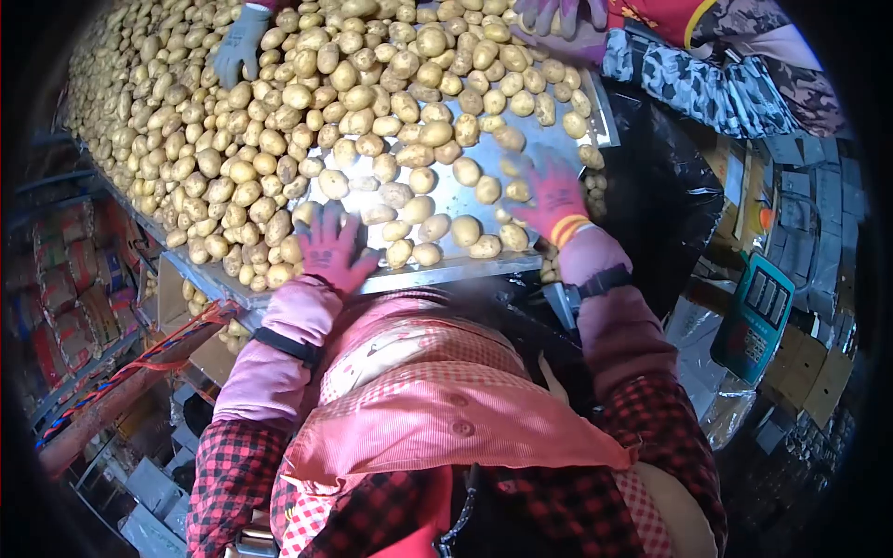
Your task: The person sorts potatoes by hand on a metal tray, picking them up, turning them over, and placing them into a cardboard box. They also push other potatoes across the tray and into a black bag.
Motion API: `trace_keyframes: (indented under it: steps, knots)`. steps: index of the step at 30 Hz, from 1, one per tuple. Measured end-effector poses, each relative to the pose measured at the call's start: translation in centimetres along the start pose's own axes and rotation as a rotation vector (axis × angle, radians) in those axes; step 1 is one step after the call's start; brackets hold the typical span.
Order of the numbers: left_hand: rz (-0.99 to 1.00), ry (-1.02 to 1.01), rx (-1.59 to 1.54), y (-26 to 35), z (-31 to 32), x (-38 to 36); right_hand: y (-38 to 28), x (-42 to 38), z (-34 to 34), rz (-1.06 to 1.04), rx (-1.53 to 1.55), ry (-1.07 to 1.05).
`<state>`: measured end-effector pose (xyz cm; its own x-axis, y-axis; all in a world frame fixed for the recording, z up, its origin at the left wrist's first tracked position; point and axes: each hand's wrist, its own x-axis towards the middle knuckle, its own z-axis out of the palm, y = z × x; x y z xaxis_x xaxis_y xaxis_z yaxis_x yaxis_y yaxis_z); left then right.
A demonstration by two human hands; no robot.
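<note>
Potatoes (279, 112) are lying heaped across most of the metal bench (465, 200) in front of you, thick at the far and left side and thinning to a loose scatter near your edge. Judging by that, the work on them looks only partly along: a bare, shiny patch of bench is showing between your hands, while the great bulk of the pile is still waiting behind it.

Your left hand (330, 246), in a pink glove, is resting flat with fingers spread at the near edge, its grip open and holding nothing; the nearest potatoes are lying just beside its fingertips. Your right hand (553, 195), also gloved in pink, is hovering over the right side of the bench with fingers splayed, touching or nearly touching a few loose potatoes; its grip is open too, closing on none of them as far as you can tell.

Across the pile, another person's grey-gloved hand (240, 42) is lying on the potatoes at the far left, and a second co-worker's patterned sleeve (688, 79) is reaching in from the far right.
</note>
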<state>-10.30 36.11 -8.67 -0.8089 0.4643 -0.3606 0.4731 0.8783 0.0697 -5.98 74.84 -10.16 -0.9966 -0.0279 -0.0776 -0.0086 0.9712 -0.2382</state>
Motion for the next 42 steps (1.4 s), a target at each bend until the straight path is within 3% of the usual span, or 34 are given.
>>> trace_keyframes:
  steps: [2, 4, 5, 6, 8, 9, 10, 12, 14, 16, 19, 23, 26, 29, 32, 33, 34, 36, 38, 39, 40, 41, 42]
  knots:
    - [0.146, 0.179, -0.293, 1.3, 1.9, 1.1, 2.2, -1.9, 0.5, 0.058, -0.055, 0.110]
    - [0.365, 0.099, -0.508, 4.4, -0.7, 2.0, 1.9, -4.8, 1.0, 0.109, -0.082, 0.097]
    - [0.513, 0.030, -0.484, 5.6, -2.3, 2.5, 1.0, -5.7, 1.0, 0.001, 0.005, 0.011]
    - [0.691, 0.083, -0.375, 6.2, -1.7, 3.5, -1.1, -7.0, 0.2, 0.042, -0.085, -0.245]
    - [0.724, 0.205, -0.356, 7.4, -5.1, 5.4, -0.6, -9.2, 2.2, 0.031, 0.111, -0.163]
    - [0.629, 0.409, -0.348, 6.9, -4.6, 7.4, 0.0, -9.3, 1.8, 0.076, 0.198, -0.109]
    - [0.372, 0.222, -0.301, 5.9, -6.5, 8.3, 0.6, -9.3, 1.3, 0.123, 0.286, -0.056]
    - [0.280, 0.320, -0.015, 2.7, -3.9, 8.9, 2.0, -9.1, 0.0, 0.251, 0.388, 0.032]
    - [0.318, 0.306, -0.077, 0.8, -0.7, 7.4, 3.7, -7.3, -1.2, 0.393, 0.431, 0.110]
    - [0.333, 0.155, -0.099, 0.6, -0.8, 4.0, 8.3, -5.2, 1.9, 0.350, 0.226, 0.256]
    - [0.303, 0.177, -0.054, -1.7, -0.1, -0.6, 7.4, -0.3, -0.9, 0.365, 0.025, 0.145]
    - [0.162, 0.118, -0.076, -5.2, 0.9, -4.1, 5.2, 5.8, -3.3, 0.487, -0.092, -0.398]
    - [0.107, 0.115, -0.068, -4.7, 1.0, -4.3, 4.2, 7.3, -2.3, 0.511, -0.099, -0.442]
    - [0.277, 0.182, -0.234, -2.2, 0.5, -1.8, 5.3, 6.6, -0.5, 0.484, -0.141, -0.411]
    - [0.216, -0.047, -0.540, -1.6, -3.0, 0.2, 7.4, 4.4, 0.8, 0.469, -0.072, -0.271]
    - [0.170, 0.038, -0.597, -1.0, -4.1, 0.0, 6.9, 3.3, 0.5, 0.506, 0.002, -0.180]
    - [0.103, 0.014, -0.954, -0.3, -3.7, 0.3, 6.4, 2.3, 0.3, 0.535, 0.078, -0.093]
    - [-0.040, -0.033, -1.664, 1.7, -2.7, 1.1, 2.8, 1.4, 0.8, 0.625, 0.823, -0.024]
    - [-0.267, -0.284, -2.135, 5.0, -4.6, 2.2, -4.2, 0.4, -0.1, 0.221, 0.781, -0.123]
    - [-0.299, -0.495, -2.332, 5.0, -2.6, 3.4, -6.6, 0.3, -0.9, 0.224, 0.855, -0.109]
    - [-0.074, -0.550, -2.343, 4.6, -1.7, 3.5, -8.6, 0.3, -1.7, 0.228, 0.931, -0.094]
    - [-0.113, -0.584, -2.401, 3.9, -2.3, 3.1, -9.5, 0.2, -2.0, 0.233, 1.007, -0.081]
    - [-0.156, -0.618, -2.458, 3.0, -2.9, 2.5, -7.7, 0.0, -0.2, 0.110, 0.571, -0.057]
